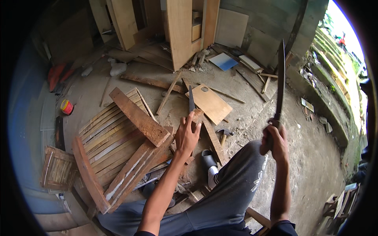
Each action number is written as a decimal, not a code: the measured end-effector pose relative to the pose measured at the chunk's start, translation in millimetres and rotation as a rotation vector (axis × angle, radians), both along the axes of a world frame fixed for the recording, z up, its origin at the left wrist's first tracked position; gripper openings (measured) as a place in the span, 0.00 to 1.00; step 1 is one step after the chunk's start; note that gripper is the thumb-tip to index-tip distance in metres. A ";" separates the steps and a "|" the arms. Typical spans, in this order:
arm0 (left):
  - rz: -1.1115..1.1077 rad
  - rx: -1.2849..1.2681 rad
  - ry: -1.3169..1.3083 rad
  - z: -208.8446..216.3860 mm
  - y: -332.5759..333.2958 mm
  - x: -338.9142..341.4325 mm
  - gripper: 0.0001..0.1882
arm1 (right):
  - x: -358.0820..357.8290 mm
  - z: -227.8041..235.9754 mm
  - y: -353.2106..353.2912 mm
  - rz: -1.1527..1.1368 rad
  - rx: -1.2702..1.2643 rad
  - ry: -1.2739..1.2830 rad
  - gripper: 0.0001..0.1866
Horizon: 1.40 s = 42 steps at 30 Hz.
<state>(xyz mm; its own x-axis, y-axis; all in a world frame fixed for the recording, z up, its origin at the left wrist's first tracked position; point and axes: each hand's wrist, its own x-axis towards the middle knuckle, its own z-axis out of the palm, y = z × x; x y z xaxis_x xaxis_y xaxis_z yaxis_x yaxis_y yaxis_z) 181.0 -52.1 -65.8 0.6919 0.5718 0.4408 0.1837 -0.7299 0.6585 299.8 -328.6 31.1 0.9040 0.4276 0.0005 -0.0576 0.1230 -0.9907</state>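
Raised upright on the right is a machete [281, 78] with a long dark blade. My right hand [273, 139] is closed around its handle. My left hand [187, 133] grips the end of a rough brown piece of wood [198, 115], whose lower part is hidden by the hand. Just beyond those fingers shows a narrow dark saw blade [191, 98]; its handle is out of sight. A claw hammer [225, 133] rests on the floor between my left hand and my knee. Beside it a long plank [214, 141] slants toward my foot.
A slatted wooden panel [114, 145] with thick boards [139, 118] fills the left. Ahead lies a plywood piece [212, 104] with a round hole. Sheets [181, 35] lean at the back. A red-and-yellow tin [67, 106] stands left; a stepped concrete edge [319, 102] runs right.
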 end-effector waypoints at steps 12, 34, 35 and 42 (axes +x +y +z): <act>-0.082 -0.340 0.323 36.2 8.9 5.2 0.40 | -65.1 -116.2 129.1 0.136 -0.439 -0.262 0.16; 0.055 -0.440 0.460 57.0 -14.2 28.2 0.20 | 97.4 -139.8 34.6 0.147 -0.916 -0.154 0.18; 0.069 -0.437 0.464 59.0 -15.5 29.2 0.20 | 103.6 -191.3 48.2 0.162 -0.921 -0.017 0.18; 0.108 -0.448 0.484 67.0 -13.8 25.0 0.14 | 82.7 -430.8 100.4 -0.040 -1.103 -0.061 0.26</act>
<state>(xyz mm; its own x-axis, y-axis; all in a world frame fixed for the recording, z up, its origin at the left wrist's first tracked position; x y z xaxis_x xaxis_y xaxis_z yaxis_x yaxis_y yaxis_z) 206.1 -65.9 1.2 0.6806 0.7045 -0.2013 0.5914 -0.3660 0.7186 382.4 -228.2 -399.7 0.9285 0.1913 -0.3182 -0.0205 -0.8293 -0.5584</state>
